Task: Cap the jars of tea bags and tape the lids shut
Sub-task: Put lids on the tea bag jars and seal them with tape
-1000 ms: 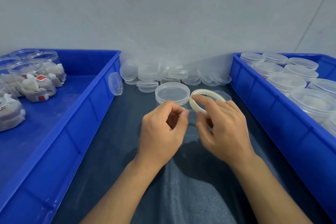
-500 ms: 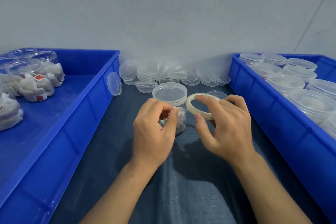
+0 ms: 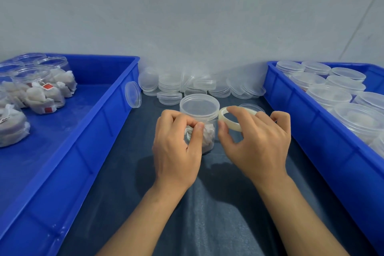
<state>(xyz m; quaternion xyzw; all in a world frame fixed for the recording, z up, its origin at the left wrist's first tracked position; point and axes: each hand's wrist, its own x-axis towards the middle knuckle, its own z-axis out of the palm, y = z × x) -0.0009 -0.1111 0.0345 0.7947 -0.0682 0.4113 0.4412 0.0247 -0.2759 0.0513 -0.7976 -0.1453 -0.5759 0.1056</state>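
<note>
A dark tabletop (image 3: 116, 183) carries two blue trays: the left tray (image 3: 87, 141) holds uncapped jars of tea bags (image 3: 39, 91), and the right tray (image 3: 324, 147) holds capped jars (image 3: 330, 95). Loose clear lids (image 3: 193, 87) are heaped along the wall between them. At the centre stands a capped jar (image 3: 200, 110) with tea bags inside. The left hand (image 3: 176, 147) is just before it, its thumb and forefinger pressed together at the jar's side under the lid; whether they pinch a tape end, I cannot tell. The right hand (image 3: 257, 141) grips a tape roll (image 3: 230, 118) beside the jar, fingers curled over its rim.
</note>
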